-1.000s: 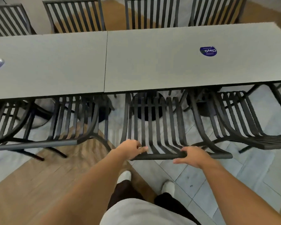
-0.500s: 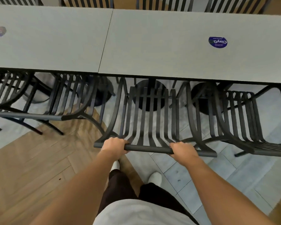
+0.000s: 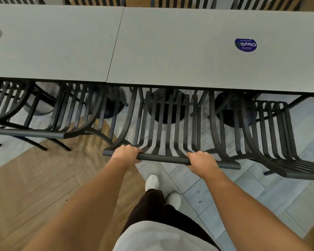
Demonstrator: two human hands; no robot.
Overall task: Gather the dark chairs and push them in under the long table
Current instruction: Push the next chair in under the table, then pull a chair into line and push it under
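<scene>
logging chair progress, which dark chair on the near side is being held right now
The middle chair: both hands, left and right, grip its top rail. The neighbours on either side are untouched.

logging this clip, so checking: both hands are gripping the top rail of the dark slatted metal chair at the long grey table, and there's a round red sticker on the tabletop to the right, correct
Not quite: the round sticker on the long grey table is blue, not red, as the head view shows. The rest holds: the left hand and right hand both grip the top rail of the dark slatted metal chair, and the sticker lies to the right.
</scene>
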